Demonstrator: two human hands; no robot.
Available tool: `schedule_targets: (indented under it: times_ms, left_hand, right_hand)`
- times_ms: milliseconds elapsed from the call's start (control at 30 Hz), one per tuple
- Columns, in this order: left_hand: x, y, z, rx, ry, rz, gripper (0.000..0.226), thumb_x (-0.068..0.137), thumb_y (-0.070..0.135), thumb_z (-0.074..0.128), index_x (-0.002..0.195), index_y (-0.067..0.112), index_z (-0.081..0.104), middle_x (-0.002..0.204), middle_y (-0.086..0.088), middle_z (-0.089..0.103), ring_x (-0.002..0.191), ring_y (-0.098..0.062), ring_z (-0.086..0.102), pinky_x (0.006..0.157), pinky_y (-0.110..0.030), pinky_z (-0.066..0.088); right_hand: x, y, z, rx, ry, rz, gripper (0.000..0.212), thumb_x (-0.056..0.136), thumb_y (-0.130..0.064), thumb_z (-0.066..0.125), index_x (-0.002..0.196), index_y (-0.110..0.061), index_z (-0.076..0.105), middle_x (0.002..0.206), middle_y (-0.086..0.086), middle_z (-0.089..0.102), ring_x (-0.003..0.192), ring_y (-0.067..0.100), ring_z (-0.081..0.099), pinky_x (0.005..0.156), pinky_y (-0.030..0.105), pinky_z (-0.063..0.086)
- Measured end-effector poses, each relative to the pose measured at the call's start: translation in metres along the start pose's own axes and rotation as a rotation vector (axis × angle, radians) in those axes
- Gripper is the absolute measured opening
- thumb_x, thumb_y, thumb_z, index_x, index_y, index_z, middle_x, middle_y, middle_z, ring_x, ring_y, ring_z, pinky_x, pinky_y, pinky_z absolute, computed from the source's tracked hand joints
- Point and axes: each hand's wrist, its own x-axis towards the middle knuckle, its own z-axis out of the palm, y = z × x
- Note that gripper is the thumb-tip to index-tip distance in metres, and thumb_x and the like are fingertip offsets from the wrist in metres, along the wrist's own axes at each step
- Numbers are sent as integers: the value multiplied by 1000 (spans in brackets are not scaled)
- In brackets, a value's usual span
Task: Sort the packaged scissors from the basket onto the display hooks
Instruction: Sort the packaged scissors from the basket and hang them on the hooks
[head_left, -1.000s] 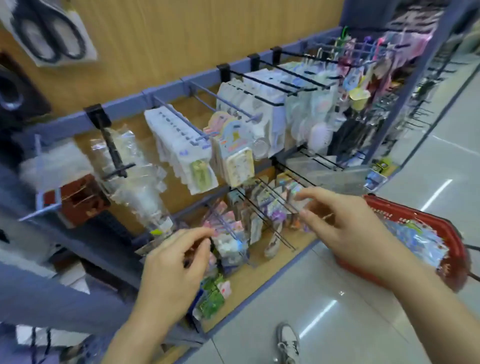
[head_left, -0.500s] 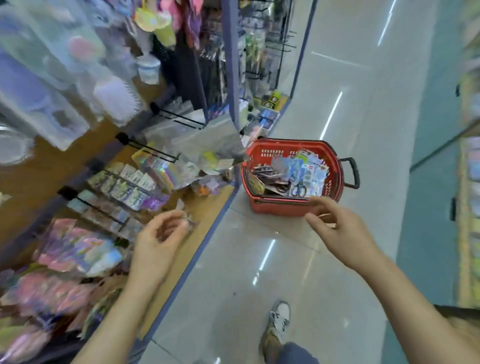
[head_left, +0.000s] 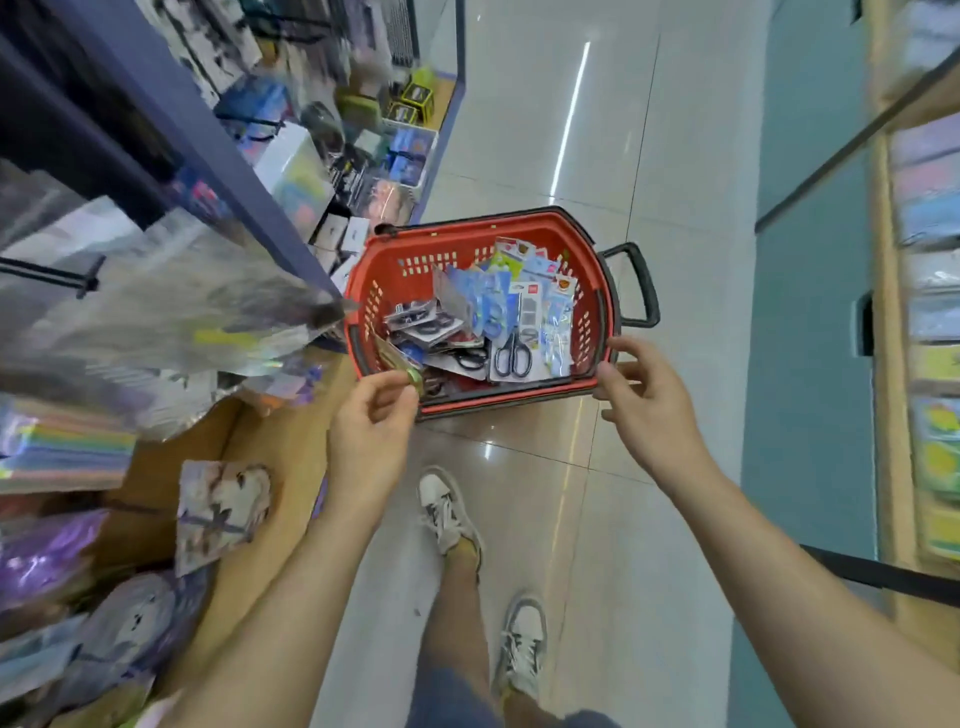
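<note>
— Where are we with this one?

— At the pick-up, we'd say. The red basket stands on the floor just beside the end of the shelving. The packaged scissors lie heaped inside it, with a black-handled pair on its card along the near edge and blue cards leaning toward the far right corner.

— And our hands?

— Our left hand is at the basket's near left corner. Its fingers curl in toward the thumb, right at a green-tipped packet propped in that corner. We cannot tell whether the pinch has closed on it or only reached it.

— The right?

— Our right hand is at the near right corner, fingers apart and loosely bent, holding nothing. We cannot tell whether it touches the rim.

— And the hooks?

— The display hooks are off to our left, blurred, with packets crowding them.

— What does the next move ask of us?

— We judge it needs a firm pinch on one packet only, lifted clear of the heap so its neighbours do not ride up with it. Then we need the top of its card turned toward a hook that carries the same kind. We would have to look closely for that, since the hanging stock is too blurred to match from here
</note>
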Motion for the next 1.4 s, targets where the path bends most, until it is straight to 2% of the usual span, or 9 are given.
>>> schedule_targets:
  times_ms: [133, 333, 467, 567, 767, 933, 1200, 1333, 1400]
  left_hand:
    - [83, -41, 49, 23, -57, -81, 13, 93, 17, 65, 105, 22, 65, 97, 8, 68, 94, -14, 65, 81, -22, 48]
    - [200, -96, 121, 205, -181, -69, 19, 90, 23, 69, 105, 25, 59, 103, 9, 63, 104, -15, 60, 90, -28, 46]
    - [257, -138, 148, 514, -166, 30, 39, 83, 27, 73, 119, 17, 61, 120, -7, 59, 116, -28, 54, 101, -45, 44]
    - [280, -163, 158, 794, -216, 60, 55, 80, 24, 75, 130, 17, 55, 132, -9, 53, 125, -34, 45, 105, -43, 38]
    - [306, -197, 172, 1198, -370, 60, 85, 85, 19, 69, 153, 33, 20, 161, -3, 21, 145, -32, 20, 109, -48, 36]
    - [315, -188, 164, 1198, -333, 175, 78, 85, -4, 57, 151, 28, 29, 156, -7, 34, 138, -37, 35, 97, -49, 47]
    - [297, -116, 121, 934, -187, 424, 69, 70, -15, 63, 134, 10, 55, 124, -15, 64, 99, -38, 65, 73, -47, 54]
    - [278, -76, 106, 786, -57, 374, 60, 83, -4, 63, 137, 19, 53, 124, -6, 64, 104, -18, 55, 82, -33, 46]
    - [266, -56, 107, 713, -26, 433, 54, 85, -5, 64, 134, 16, 54, 118, -7, 66, 100, -13, 55, 86, -9, 39]
  right_hand:
    - [73, 34, 38, 4, 49, 99, 22, 97, -30, 59, 118, -35, 56, 98, 4, 65, 96, 26, 65, 90, 49, 55]
    - [188, 92, 99, -50, 57, 241, 44, 98, -31, 59, 139, -20, 48, 116, 3, 61, 89, 9, 59, 83, 26, 43]
    - [244, 135, 127, -78, 14, 291, 56, 96, -36, 62, 145, -21, 41, 127, 2, 54, 113, 20, 57, 95, 31, 44]
    - [274, 162, 144, -101, -35, 325, 70, 91, -40, 67, 149, -19, 34, 140, 4, 48, 130, 22, 49, 110, 37, 40]
    - [293, 180, 168, -432, -111, 295, 97, 75, -49, 81, 152, -28, 26, 140, 21, 34, 130, 35, 37, 104, 37, 36]
    - [284, 172, 177, -681, -84, 224, 98, 67, -52, 85, 145, -22, 33, 139, 17, 31, 127, 37, 33, 104, 42, 35]
    - [287, 165, 169, -488, -287, 277, 103, 71, -35, 85, 152, -30, 21, 98, 5, 70, 91, 32, 68, 72, 38, 53]
    - [283, 140, 146, -153, -287, 299, 100, 75, -29, 86, 149, -45, 21, 129, -5, 61, 98, 14, 68, 74, 24, 52]
    - [278, 123, 134, 112, -286, 309, 88, 82, -18, 81, 145, -52, 29, 135, -14, 57, 106, 7, 66, 80, 18, 54]
